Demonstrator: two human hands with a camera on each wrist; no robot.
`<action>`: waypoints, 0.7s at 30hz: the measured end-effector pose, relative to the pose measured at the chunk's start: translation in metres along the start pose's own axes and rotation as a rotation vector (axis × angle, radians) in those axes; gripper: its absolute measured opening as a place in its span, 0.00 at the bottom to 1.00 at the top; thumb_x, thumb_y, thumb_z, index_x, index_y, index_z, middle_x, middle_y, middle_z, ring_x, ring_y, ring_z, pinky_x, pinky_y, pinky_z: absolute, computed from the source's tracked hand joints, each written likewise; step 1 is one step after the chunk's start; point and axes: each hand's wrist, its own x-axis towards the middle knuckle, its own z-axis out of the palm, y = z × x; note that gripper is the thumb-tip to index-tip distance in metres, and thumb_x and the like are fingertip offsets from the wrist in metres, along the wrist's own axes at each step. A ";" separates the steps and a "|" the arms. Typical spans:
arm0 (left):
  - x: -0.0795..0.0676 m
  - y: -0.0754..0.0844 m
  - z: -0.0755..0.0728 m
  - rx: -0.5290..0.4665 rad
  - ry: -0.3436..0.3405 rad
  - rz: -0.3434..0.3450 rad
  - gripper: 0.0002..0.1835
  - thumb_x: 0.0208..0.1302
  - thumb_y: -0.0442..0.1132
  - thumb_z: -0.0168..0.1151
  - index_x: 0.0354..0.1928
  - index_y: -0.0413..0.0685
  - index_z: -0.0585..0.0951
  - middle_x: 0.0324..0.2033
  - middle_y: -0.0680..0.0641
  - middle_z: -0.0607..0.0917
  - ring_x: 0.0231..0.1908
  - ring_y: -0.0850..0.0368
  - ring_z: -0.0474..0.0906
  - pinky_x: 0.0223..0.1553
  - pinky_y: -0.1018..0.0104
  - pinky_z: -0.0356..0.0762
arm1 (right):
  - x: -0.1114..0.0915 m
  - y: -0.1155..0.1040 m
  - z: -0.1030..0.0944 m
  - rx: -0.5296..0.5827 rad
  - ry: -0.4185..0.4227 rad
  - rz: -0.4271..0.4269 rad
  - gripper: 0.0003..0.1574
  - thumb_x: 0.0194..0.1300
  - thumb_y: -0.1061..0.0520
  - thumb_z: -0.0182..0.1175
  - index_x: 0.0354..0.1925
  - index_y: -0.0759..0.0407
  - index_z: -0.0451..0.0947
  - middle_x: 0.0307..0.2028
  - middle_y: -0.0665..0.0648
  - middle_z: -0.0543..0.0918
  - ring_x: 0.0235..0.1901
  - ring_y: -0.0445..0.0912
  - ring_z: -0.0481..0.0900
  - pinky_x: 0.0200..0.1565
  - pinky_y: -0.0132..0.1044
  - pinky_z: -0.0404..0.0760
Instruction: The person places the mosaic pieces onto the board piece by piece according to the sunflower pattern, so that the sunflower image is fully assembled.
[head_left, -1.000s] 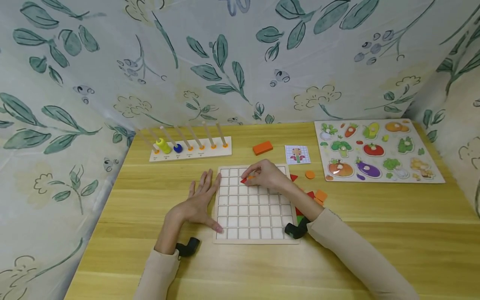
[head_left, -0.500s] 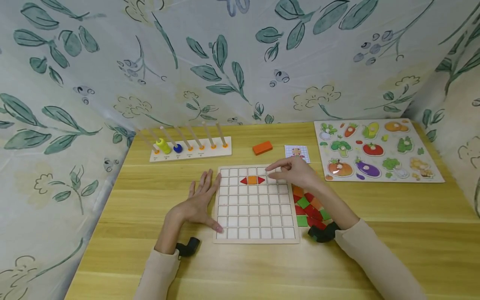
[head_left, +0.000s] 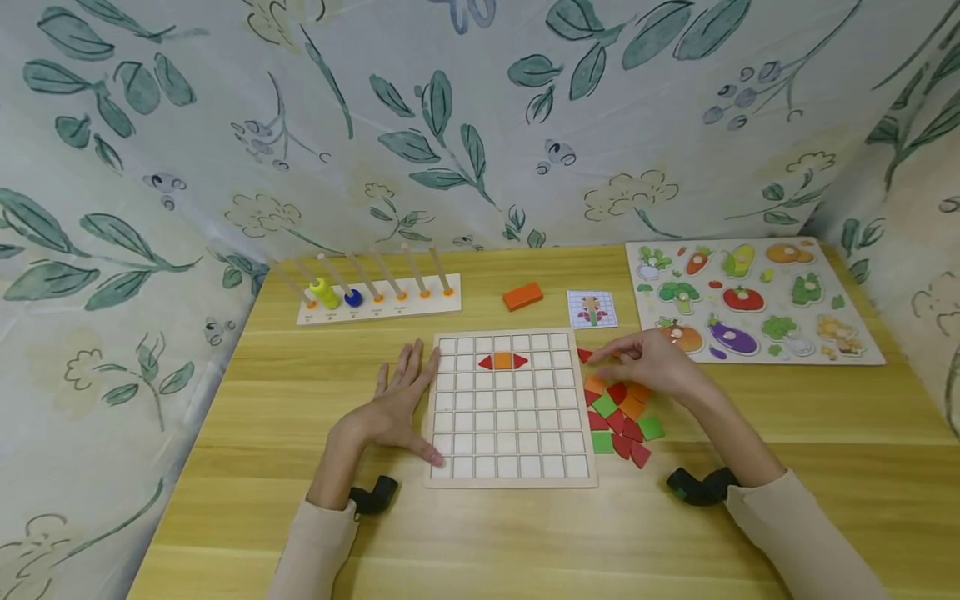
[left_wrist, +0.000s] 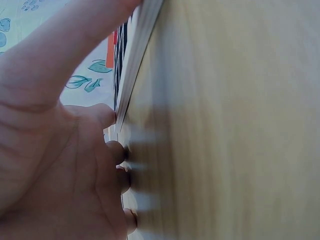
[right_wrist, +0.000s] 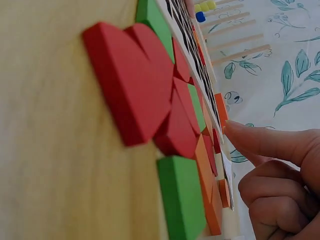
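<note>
A wooden grid board (head_left: 512, 482) lies on the table with an orange square (head_left: 502, 361) between two red triangles, one of them the right-hand triangle (head_left: 520, 361). My left hand (head_left: 386, 414) spreads along the board's left side, its thumb on the lower left corner. Just right of the board, my right hand (head_left: 648, 362) reaches its index finger to a loose red triangle (head_left: 584, 356); whether they touch is unclear. Its other fingers are curled in the right wrist view. Below it lie several loose pieces, among them a green square (head_left: 651, 428) and a red rounded piece (right_wrist: 125, 75).
A small pattern card (head_left: 592, 309) and an orange block (head_left: 522, 297) lie behind the board. A peg counting stand (head_left: 420, 306) is at the back left. A vegetable puzzle board (head_left: 765, 357) occupies the back right. Patterned cloth hangs behind the table.
My right hand has let go of the orange and red pieces on the grid and moved right to the loose pieces. My left hand stays at the board's left edge.
</note>
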 end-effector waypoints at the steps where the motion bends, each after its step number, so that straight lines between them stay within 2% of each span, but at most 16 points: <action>1: 0.000 0.000 0.000 0.000 0.001 0.000 0.86 0.35 0.64 0.86 0.83 0.51 0.30 0.79 0.37 0.20 0.80 0.39 0.14 0.77 0.31 0.18 | -0.001 0.002 0.000 -0.007 -0.012 -0.004 0.21 0.64 0.47 0.73 0.51 0.54 0.89 0.18 0.48 0.59 0.22 0.45 0.59 0.27 0.38 0.57; 7: 0.000 -0.001 0.001 0.010 0.003 0.002 0.86 0.35 0.64 0.86 0.83 0.51 0.29 0.80 0.36 0.20 0.80 0.38 0.15 0.77 0.31 0.18 | -0.001 0.008 0.003 -0.020 -0.047 -0.006 0.18 0.63 0.52 0.74 0.50 0.57 0.89 0.19 0.48 0.61 0.23 0.45 0.61 0.28 0.37 0.58; 16: 0.000 -0.001 0.001 0.010 0.003 0.001 0.86 0.35 0.64 0.86 0.83 0.53 0.29 0.79 0.37 0.20 0.80 0.39 0.14 0.77 0.31 0.18 | 0.001 0.010 0.006 -0.033 0.053 -0.010 0.18 0.67 0.51 0.71 0.51 0.58 0.89 0.19 0.49 0.61 0.23 0.47 0.62 0.28 0.37 0.58; 21: -0.001 0.000 0.000 0.005 0.005 0.000 0.86 0.35 0.64 0.86 0.83 0.52 0.29 0.79 0.37 0.20 0.80 0.39 0.15 0.77 0.31 0.18 | 0.004 0.011 0.006 -0.041 0.038 -0.011 0.23 0.62 0.49 0.75 0.52 0.57 0.88 0.19 0.49 0.60 0.22 0.46 0.61 0.27 0.37 0.56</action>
